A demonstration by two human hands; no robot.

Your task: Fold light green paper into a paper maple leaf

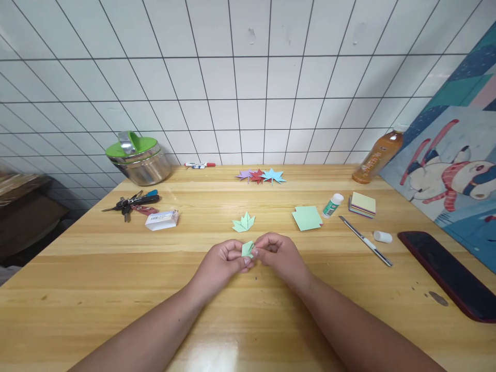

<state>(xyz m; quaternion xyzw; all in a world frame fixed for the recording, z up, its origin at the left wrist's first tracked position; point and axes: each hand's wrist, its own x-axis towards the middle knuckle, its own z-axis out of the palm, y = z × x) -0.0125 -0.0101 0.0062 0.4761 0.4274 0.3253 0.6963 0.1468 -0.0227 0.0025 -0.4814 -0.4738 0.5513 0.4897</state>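
Observation:
Between my two hands is a small folded piece of light green paper [247,249]. My left hand [222,261] pinches its lower left side between thumb and fingers. With thumb and forefinger, my right hand [281,256] grips the paper's right edge. Just beyond the hands lies a folded green paper leaf shape [244,222] with several points. Off to the right sits a short stack of green paper squares [307,218], with a glue stick [333,205] standing close beside it.
Purple, red and blue paper leaves [273,176] lie near the tiled wall. At right are a craft knife [365,241], glue cap [383,236], sticky notes [362,203], phone [445,274] and drink bottle [377,157]. Keys [129,205], a small box [161,220] and a lidded metal pot [143,164] stand left.

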